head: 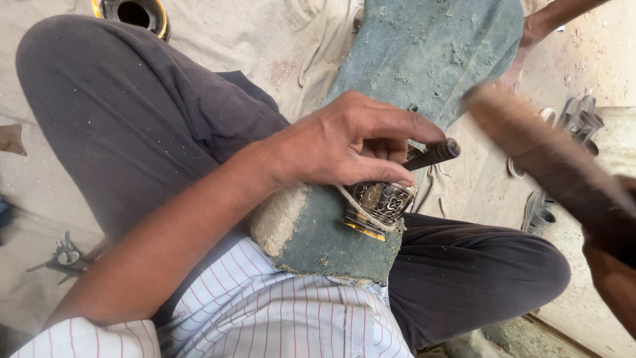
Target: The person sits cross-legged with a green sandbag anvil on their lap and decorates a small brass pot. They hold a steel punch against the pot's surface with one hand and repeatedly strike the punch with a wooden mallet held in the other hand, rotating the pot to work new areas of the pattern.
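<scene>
The left hand is pinning one engraved metal cup against the green pad on the lap, fingers clamped on one punch. The cup looks stiff, slick, likely light; best gripped at its rim. The right hand, blurred, is gripping one mallet.

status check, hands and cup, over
Left hand pins punch on engraved metal cup. Right hand grips blurred wooden mallet. Cup sits on green pad, nothing blocking.
</scene>
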A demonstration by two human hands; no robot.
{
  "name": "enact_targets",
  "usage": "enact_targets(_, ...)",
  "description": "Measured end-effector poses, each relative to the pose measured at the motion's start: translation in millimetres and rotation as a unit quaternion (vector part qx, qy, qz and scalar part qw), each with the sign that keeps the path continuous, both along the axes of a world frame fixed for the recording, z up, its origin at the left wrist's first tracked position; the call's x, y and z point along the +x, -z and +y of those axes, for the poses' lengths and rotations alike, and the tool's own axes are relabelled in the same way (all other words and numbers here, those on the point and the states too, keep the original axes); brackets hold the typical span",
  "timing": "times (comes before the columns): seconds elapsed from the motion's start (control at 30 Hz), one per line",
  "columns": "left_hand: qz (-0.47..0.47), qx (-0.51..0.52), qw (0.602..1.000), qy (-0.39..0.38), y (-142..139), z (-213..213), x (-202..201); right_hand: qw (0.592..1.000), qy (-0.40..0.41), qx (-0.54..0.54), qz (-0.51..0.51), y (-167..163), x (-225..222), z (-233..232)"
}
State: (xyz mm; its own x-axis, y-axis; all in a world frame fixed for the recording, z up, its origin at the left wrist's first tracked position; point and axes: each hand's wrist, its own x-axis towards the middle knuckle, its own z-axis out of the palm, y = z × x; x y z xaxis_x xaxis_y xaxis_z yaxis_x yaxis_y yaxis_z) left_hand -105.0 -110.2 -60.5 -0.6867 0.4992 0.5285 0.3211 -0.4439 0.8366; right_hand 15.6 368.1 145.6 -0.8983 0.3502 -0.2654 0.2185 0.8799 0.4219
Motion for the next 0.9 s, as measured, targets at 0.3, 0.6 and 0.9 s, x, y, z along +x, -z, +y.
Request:
enact_targets(0.3, 0.022, 0.028, 0.999, -0.009, -6, -9, -1, 0.998, -0.007, 0.005, -0.058, -1, -1, 16)
enact_targets(0.6, 0.018, 0.013, 1.0, -0.01, -1, -9, 1, 0.96, -0.272, -0.004, -0.061, -2, 6, 12)
enact_targets(0.9, 0.031, 0.013, 0.999, -0.029, 6, -6, 6, 0.994, -0.1, -0.038, -0.031, -20, -14, -3)
